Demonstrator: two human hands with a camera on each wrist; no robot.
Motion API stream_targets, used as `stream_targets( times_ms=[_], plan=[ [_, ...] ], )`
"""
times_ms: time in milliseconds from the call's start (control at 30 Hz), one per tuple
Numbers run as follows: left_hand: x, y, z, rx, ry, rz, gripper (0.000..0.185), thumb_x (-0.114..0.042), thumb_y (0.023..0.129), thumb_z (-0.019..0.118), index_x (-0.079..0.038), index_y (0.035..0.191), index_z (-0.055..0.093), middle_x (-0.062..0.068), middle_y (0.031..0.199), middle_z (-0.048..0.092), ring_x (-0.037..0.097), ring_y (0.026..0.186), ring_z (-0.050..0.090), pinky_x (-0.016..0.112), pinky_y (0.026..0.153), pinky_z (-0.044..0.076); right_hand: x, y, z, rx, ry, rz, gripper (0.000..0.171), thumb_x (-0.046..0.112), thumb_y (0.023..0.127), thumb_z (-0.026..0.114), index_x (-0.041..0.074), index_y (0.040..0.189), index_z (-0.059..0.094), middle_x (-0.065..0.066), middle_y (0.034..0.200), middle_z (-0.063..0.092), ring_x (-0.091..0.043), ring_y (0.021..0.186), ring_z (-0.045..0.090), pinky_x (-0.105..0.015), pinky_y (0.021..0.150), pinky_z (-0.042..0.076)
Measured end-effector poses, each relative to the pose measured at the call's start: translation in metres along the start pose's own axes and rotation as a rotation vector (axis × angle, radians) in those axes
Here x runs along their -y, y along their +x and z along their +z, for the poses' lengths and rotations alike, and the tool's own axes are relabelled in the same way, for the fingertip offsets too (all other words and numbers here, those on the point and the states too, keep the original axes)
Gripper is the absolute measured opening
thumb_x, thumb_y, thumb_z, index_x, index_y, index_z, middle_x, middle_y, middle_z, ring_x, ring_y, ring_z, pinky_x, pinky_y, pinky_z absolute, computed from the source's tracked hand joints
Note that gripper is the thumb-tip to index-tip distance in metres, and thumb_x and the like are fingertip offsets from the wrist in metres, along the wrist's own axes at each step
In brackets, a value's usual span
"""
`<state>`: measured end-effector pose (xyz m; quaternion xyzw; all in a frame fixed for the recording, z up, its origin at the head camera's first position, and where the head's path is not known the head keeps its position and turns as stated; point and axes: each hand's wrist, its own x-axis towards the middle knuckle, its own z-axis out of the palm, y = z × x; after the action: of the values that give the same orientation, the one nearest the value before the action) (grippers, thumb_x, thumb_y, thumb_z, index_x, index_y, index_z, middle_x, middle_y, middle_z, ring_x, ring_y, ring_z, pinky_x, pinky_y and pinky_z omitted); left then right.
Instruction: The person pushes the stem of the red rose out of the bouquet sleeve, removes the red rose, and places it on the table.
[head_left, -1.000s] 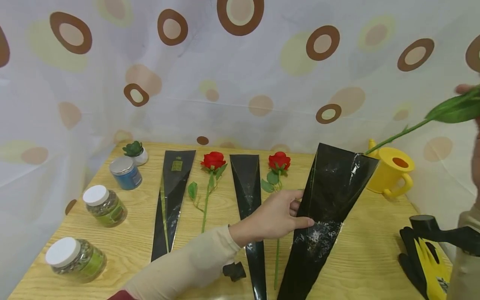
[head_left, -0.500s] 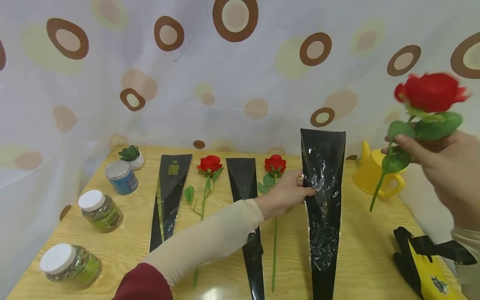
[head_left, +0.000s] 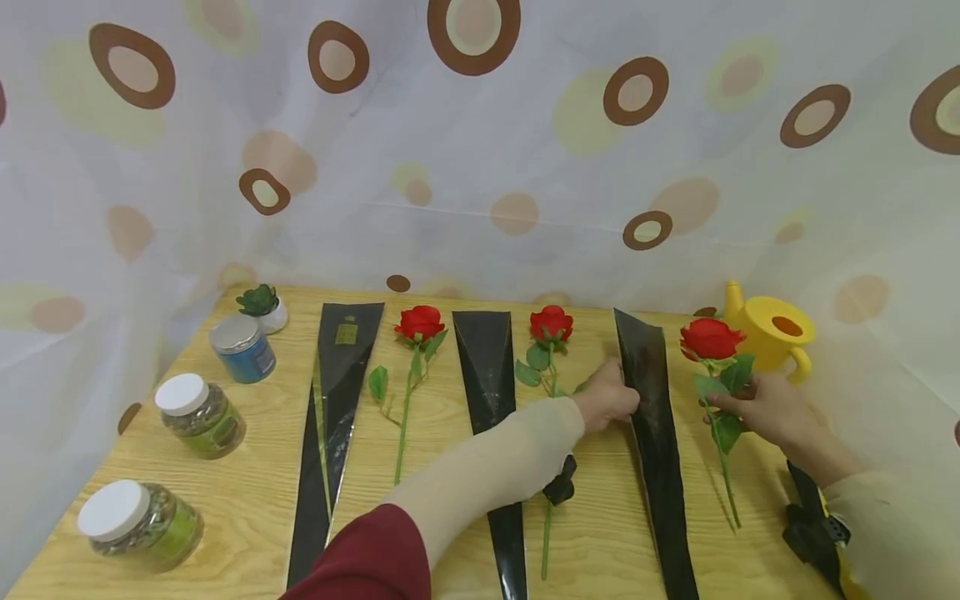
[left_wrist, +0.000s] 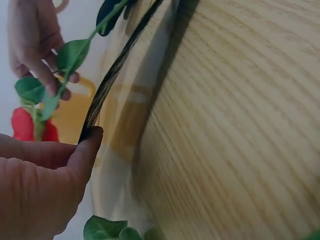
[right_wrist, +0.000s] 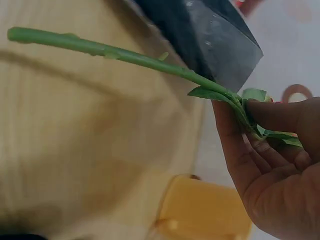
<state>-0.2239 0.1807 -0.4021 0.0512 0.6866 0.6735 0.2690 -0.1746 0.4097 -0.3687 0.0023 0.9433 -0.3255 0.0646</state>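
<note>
My left hand (head_left: 609, 396) pinches the side edge of a glossy black flower sleeve (head_left: 660, 450) between thumb and fingers. In the left wrist view this sleeve (left_wrist: 117, 62) is seen edge-on, close over the wood. To its right, my right hand (head_left: 780, 412) holds an artificial red rose (head_left: 711, 339) by the leafy upper stem, bloom pointing away from me. The right wrist view shows the bare stem (right_wrist: 125, 57) reaching out over the table, its shadow below. Another rose (head_left: 551, 323) lies left of my left hand, partly covered by the forearm.
Further left lie a second black sleeve (head_left: 483, 358), a rose (head_left: 420, 323) and a third sleeve (head_left: 348, 358). Two white-lidded jars (head_left: 201, 415), a blue tin (head_left: 243, 348) and a potted succulent (head_left: 262, 307) line the left edge. A yellow watering can (head_left: 772, 329) stands back right; black-and-yellow gloves (head_left: 813, 521) lie under my right forearm.
The rose stem has left the sleeve's mouth; my right hand has swung the rose round and lowered it toward the table at right. My left hand has lowered the sleeve and turned it edge-on.
</note>
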Motion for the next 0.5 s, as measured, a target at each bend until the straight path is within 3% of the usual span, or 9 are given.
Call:
stream_targets(
  times_ms=[200, 333, 467, 500],
  plan=[
    [0.007, 0.008, 0.012, -0.090, 0.060, -0.054, 0.072, 0.016, 0.089, 0.053, -0.007, 0.152, 0.028, 0.014, 0.136, 0.050, 0.021, 0.073, 0.052, 0.034, 0.060, 0.046, -0.020, -0.004, 0.018, 0.063, 0.023, 0.047, 0.025, 0.016, 0.099, 0.064, -0.006, 0.088, 0.058, -0.014, 0.086, 0.070, -0.020, 0.069, 0.067, -0.033, 0.059, 0.055],
    [0.011, 0.011, 0.012, -0.106, 0.093, -0.103, 0.084, 0.017, 0.089, 0.055, -0.014, 0.157, 0.017, 0.016, 0.123, 0.061, 0.018, 0.049, 0.037, 0.031, 0.049, 0.034, -0.029, -0.007, 0.024, 0.086, 0.053, 0.088, 0.022, 0.013, 0.098, 0.064, -0.005, 0.087, 0.058, -0.011, 0.083, 0.069, -0.019, 0.069, 0.066, -0.032, 0.059, 0.055],
    [0.012, 0.013, 0.008, -0.129, 0.077, -0.064, 0.091, 0.019, 0.087, 0.054, -0.021, 0.158, 0.015, 0.018, 0.111, 0.064, 0.014, 0.042, 0.024, 0.029, 0.043, 0.024, -0.032, -0.007, 0.024, 0.094, 0.062, 0.118, 0.023, 0.014, 0.098, 0.064, -0.005, 0.088, 0.058, -0.007, 0.080, 0.066, -0.018, 0.069, 0.064, -0.032, 0.059, 0.054],
    [0.013, 0.013, 0.008, -0.135, 0.068, -0.048, 0.088, 0.020, 0.086, 0.054, -0.021, 0.157, 0.020, 0.015, 0.117, 0.062, 0.014, 0.042, 0.024, 0.029, 0.042, 0.024, -0.033, -0.007, 0.024, 0.095, 0.056, 0.125, 0.024, 0.016, 0.098, 0.065, -0.005, 0.088, 0.058, -0.006, 0.079, 0.065, -0.017, 0.070, 0.062, -0.032, 0.060, 0.054]
  ],
)
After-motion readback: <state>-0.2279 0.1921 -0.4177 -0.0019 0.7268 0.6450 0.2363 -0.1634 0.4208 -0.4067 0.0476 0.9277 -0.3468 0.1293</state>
